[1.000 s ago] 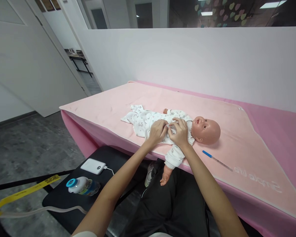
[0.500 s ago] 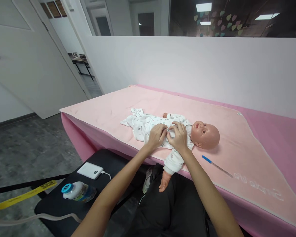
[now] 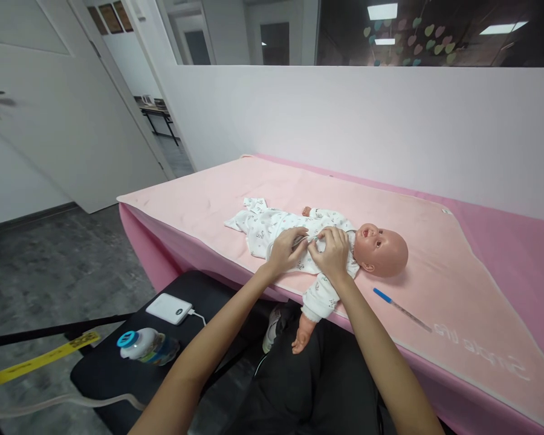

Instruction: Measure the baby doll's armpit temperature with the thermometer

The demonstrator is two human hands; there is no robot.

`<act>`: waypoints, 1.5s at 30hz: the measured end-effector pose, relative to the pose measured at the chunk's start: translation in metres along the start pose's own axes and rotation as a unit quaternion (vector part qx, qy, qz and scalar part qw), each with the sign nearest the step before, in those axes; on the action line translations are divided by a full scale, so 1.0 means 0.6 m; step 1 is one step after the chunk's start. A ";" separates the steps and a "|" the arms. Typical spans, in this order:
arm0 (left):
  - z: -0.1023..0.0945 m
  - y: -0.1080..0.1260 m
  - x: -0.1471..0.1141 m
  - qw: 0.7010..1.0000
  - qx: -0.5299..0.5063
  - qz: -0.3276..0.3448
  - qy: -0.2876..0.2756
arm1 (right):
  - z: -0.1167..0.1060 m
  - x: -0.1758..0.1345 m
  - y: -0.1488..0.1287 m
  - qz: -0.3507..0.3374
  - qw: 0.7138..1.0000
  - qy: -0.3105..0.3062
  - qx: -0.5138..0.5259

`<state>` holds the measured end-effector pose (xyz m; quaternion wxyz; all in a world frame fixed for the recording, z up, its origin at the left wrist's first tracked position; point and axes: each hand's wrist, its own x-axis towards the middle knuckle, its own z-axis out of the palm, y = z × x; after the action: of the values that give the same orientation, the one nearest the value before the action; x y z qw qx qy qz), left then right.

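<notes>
A baby doll (image 3: 381, 251) lies on its back, head to the right, in a white printed baby outfit (image 3: 258, 229). My left hand (image 3: 289, 249) is closed at the chest of the outfit, with thin pale strips of cloth, like ties, at its fingers. Close beside it, my right hand (image 3: 330, 251) pinches the same front fabric near the doll's neck. The fingertips of both hands nearly meet, and they partly hide the cloth between them. One doll arm (image 3: 304, 331) hangs over the table's near edge.
Under the doll is a pink blanket (image 3: 199, 205) on the table. A blue-capped pen-like stick (image 3: 401, 309) lies right of my right forearm. On a black chair (image 3: 104, 377) at the left are a white power bank (image 3: 168, 308) with a cable and a blue-capped bottle (image 3: 147, 346).
My fingers have shifted slightly at the doll's chest, and pale strips now show by my left hand. The whole view has moved a little; the doll stays in place.
</notes>
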<state>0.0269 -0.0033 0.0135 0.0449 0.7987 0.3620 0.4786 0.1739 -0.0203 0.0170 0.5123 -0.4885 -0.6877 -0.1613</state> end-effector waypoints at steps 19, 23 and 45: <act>-0.035 -0.054 -0.019 0.999 -0.002 -0.018 0.043 | 0.023 0.011 -0.029 -0.172 0.972 -0.131 -0.087; -0.034 -0.051 -0.019 1.000 0.008 -0.014 0.024 | 0.016 0.010 -0.030 -0.206 0.969 -0.135 -0.030; -0.038 -0.025 -0.015 0.989 0.131 0.068 -0.026 | 0.022 0.005 -0.021 -0.110 0.989 -0.101 0.008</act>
<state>-0.0017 -0.0042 0.0130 -0.0829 0.8326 0.3653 0.4080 0.1563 -0.0151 0.0176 0.4229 -0.4196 -0.7869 -0.1610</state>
